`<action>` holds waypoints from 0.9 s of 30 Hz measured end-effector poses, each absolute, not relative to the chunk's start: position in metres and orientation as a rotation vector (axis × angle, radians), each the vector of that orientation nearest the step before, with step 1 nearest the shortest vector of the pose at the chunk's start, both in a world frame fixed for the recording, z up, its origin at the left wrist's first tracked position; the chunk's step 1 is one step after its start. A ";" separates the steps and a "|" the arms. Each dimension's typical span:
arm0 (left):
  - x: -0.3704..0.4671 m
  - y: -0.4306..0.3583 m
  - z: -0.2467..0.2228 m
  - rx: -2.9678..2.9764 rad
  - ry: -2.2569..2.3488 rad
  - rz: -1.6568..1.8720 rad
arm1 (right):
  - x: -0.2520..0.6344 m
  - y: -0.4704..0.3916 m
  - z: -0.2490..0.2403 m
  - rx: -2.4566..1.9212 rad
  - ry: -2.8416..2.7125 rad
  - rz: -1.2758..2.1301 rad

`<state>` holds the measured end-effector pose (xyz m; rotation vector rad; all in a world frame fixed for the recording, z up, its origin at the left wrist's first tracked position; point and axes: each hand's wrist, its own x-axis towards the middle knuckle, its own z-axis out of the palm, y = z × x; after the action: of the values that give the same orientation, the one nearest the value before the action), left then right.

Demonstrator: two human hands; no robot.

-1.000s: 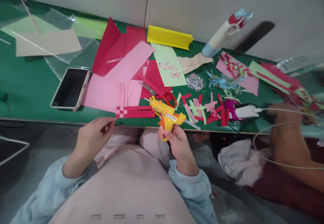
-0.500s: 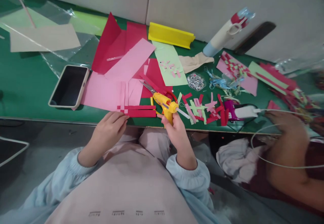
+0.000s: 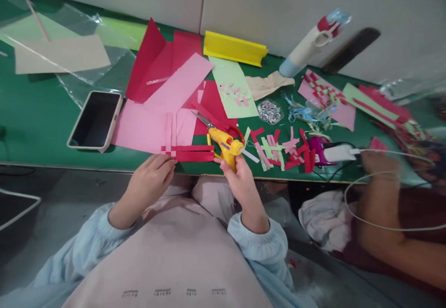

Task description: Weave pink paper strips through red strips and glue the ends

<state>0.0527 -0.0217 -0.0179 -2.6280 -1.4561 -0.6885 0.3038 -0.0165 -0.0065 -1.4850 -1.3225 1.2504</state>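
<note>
My right hand (image 3: 240, 180) is wrapped round the handle of a yellow hot glue gun (image 3: 223, 140), with a white glue stick (image 3: 251, 155) jutting from its back. Its nozzle points up and left, over scissors (image 3: 202, 118) with dark blades. Red paper strips (image 3: 195, 156) cross pink paper strips (image 3: 169, 129) in a small checkered weave at the table's front edge. On the lower left corner of that weave, the fingers of my left hand (image 3: 151, 178) are closed and pressed together; the fingertips partly hide the strips.
A phone (image 3: 95, 120) lies left of pink sheets (image 3: 139, 129). Cut strips (image 3: 275, 147), a tub of googly eyes (image 3: 270, 112) and a purple device (image 3: 318, 151) with a white plug lie rightward. A co-worker's arm (image 3: 381, 196) is at the right, beside a looping white cable (image 3: 348, 206).
My right hand and the glue gun have shifted very slightly left and down. The co-worker's arm at the right has moved. My left hand stays on the weave.
</note>
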 end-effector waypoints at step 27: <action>0.070 -0.017 -0.018 -2.379 -1.811 -0.711 | 0.264 -0.009 0.006 -1.074 -1.111 1.585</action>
<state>0.0704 -0.0173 -0.0175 -2.3789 -1.8110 -0.7114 0.2641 -0.0090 0.0062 -1.0740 -1.1114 1.5847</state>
